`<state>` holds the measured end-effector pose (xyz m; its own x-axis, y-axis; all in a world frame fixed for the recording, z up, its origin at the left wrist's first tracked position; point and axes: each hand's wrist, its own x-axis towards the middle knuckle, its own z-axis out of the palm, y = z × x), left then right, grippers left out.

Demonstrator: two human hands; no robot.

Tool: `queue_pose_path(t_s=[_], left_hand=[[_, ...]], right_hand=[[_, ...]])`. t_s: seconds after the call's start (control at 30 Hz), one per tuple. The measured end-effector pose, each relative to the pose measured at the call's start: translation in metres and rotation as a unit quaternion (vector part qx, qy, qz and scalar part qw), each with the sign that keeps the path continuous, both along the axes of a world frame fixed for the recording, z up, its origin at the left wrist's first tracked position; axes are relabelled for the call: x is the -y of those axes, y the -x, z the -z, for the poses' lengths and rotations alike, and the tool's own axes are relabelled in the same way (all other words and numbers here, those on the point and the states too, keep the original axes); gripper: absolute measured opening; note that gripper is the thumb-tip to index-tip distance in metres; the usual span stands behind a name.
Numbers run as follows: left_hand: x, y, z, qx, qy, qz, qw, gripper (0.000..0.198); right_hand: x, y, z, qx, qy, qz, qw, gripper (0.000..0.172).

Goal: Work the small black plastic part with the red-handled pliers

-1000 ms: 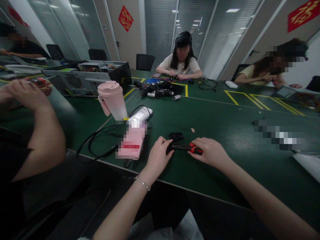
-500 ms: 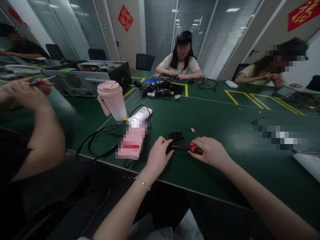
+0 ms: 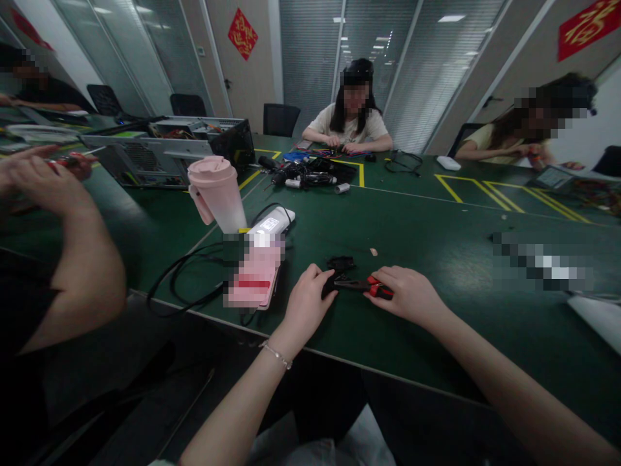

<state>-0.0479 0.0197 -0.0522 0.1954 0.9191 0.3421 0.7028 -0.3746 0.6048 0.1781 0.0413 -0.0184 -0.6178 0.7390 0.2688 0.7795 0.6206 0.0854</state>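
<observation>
Near the front edge of the green table [image 3: 427,233], my left hand [image 3: 309,299] pinches a small black part [image 3: 329,285] between thumb and fingers. My right hand [image 3: 405,291] is closed round the red and black handles of pliers [image 3: 381,288]. The pliers' jaws point left and meet the black part; whether they grip it is too small to tell. Another small black piece [image 3: 341,263] lies just beyond the jaws. A little tan scrap [image 3: 373,252] rests beyond my right hand.
Left of my hands are a pink phone [image 3: 256,275], a white power bank [image 3: 272,223], black cables [image 3: 167,285] and a pink cup [image 3: 218,191]. An open computer case [image 3: 165,155] stands behind. At the left, a person's arm [image 3: 90,239] reaches over the table. Other people sit across.
The neighbouring person's hands at the left have shifted slightly left with a red tool. The handles of my pliers look slightly closer together.
</observation>
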Motion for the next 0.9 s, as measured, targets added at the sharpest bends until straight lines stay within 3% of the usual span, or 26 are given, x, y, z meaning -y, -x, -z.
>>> queue_pose_path(t_s=[0.9], left_hand=[[-0.0008,-0.0005,0.0005,0.023,0.001,0.01,1.0,0.039]], right_hand=[[0.0001,-0.0001,-0.0004,0.011,-0.007,0.002,1.0,0.032]])
